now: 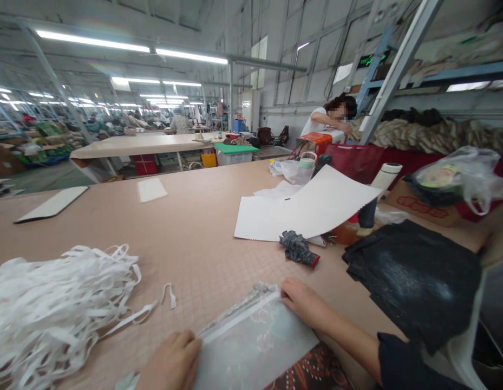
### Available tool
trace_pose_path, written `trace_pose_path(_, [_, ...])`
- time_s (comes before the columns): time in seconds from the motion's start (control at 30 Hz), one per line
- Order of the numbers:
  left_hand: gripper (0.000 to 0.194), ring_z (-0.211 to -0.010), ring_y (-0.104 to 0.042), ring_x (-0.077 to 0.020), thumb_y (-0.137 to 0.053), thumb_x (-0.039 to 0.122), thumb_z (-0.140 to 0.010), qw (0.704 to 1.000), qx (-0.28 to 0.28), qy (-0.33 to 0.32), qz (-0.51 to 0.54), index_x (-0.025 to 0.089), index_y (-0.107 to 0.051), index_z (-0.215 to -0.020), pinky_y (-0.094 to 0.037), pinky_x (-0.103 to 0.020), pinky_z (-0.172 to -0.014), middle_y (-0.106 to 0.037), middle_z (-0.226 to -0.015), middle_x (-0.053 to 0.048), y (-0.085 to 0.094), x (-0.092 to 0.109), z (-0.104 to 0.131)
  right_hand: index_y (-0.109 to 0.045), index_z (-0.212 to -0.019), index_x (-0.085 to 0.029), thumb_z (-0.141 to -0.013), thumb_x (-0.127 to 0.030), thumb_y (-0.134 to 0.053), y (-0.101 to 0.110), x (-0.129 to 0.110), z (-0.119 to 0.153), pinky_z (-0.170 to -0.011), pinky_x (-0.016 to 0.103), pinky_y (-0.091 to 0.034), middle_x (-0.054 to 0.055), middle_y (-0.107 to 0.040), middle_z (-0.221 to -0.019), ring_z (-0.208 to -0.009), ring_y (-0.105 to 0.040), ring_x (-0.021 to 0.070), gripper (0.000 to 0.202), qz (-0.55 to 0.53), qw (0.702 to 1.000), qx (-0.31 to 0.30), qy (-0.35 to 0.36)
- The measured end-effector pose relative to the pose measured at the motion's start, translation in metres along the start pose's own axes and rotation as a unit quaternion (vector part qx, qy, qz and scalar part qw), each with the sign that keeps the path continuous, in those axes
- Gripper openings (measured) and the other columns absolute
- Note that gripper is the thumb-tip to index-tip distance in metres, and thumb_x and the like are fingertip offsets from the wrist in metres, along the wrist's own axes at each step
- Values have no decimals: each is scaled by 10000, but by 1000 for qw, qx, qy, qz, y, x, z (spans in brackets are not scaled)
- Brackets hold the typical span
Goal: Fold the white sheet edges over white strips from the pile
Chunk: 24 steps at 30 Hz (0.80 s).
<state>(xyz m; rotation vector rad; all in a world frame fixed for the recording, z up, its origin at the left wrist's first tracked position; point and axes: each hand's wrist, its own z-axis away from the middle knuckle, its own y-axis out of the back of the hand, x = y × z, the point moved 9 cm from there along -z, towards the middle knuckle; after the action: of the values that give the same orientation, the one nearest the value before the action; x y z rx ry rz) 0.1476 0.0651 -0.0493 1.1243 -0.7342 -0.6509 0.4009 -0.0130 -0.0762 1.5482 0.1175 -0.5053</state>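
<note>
A pale grey fabric piece (251,341) with a faint floral print and a white band along its far edge lies at the table's near side. Dark brown patterned cloth (310,371) shows at its lower right. My left hand (172,360) is closed at the fabric's left edge, its fingertips partly hidden. At the far right corner, the fingers of my right hand (302,300) pinch the same fabric by the white band. A heap of white tape strips (52,309) lies to the left, with one loose end trailing toward the fabric.
Beyond my right hand lie a dark knitted glove (298,249) and a large white sheet (300,214). Black sheets (417,276) are stacked at the right, near a white bottle (387,176). A pale pad (52,205) rests far left. Another person (316,119) works beyond the table.
</note>
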Motion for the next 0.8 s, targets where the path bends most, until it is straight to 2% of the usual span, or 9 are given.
trace_pose_path(0.1, [244,-913,-540,-194,-412,146,-799,998,6,-58,26,211,-630,-888,-420,-323,-816,-611,-955,-48,9,52,-38,-547,-714,-168,-726,-121,-458,-4,4,-1,-662,253,-364,52,-582,-785,-771,-517,176,100,8,1000,-10,-4])
trace_pose_path(0.17, [221,-925,-527,-193,-434,157,-801,995,26,-86,45,203,-626,-899,-406,-317,-824,-604,-961,-49,10,79,-61,-536,-694,-171,-715,-123,-458,-3,2,-1,-636,253,-354,48,-580,-752,-739,-520,176,95,14,1000,-12,-5])
trace_pose_path(0.3, [210,-928,-520,-190,-453,220,-823,987,93,-95,87,195,-605,-965,-390,-304,-819,-588,-981,-54,12,111,-96,-521,-764,-161,-741,-115,-417,8,-7,7,-655,272,-351,76,-577,-819,-778,-522,191,116,25,1000,14,-2])
trace_pose_path(0.37, [217,-909,-525,-196,-435,275,-845,984,128,-77,96,189,-608,-944,-384,-307,-800,-587,-950,-60,14,117,-106,-498,-801,-165,-767,-127,-393,15,-7,13,-647,274,-352,69,-570,-824,-754,-523,183,117,1,999,33,-9])
trace_pose_path(0.47, [228,-870,-534,-199,-442,331,-842,979,156,-51,118,185,-617,-835,-371,-301,-766,-595,-873,-52,13,119,-115,-461,-803,-188,-789,-172,-404,17,2,13,-618,254,-355,21,-559,-759,-696,-525,154,61,-122,991,41,-26])
trace_pose_path(0.5, [208,-854,-538,-196,-469,332,-825,978,157,-41,132,183,-612,-802,-367,-293,-752,-601,-850,-44,11,118,-118,-453,-810,-193,-776,-172,-428,14,6,10,-616,242,-358,6,-554,-747,-694,-525,144,47,-173,984,41,-27])
trace_pose_path(0.6, [133,-774,-556,-172,-533,297,-773,975,139,-9,172,183,-595,-746,-359,-260,-687,-624,-770,-15,0,112,-127,-462,-868,-190,-687,-93,-483,4,16,-4,-613,213,-364,-21,-534,-732,-690,-517,121,207,-265,963,47,-23])
trace_pose_path(0.7, [120,-729,-571,-160,-525,277,-768,976,120,3,180,189,-603,-743,-355,-244,-644,-646,-746,-3,-8,109,-134,-491,-901,-185,-643,-43,-473,-6,24,-16,-602,207,-360,-34,-514,-699,-660,-502,112,295,-278,959,54,-27])
trace_pose_path(0.8, [142,-786,-579,-165,-518,285,-774,978,117,-8,174,199,-628,-798,-364,-242,-677,-661,-816,-11,-9,112,-135,-509,-918,-182,-662,-45,-455,-9,27,-19,-623,209,-366,-33,-507,-700,-678,-497,112,295,-287,956,61,-24])
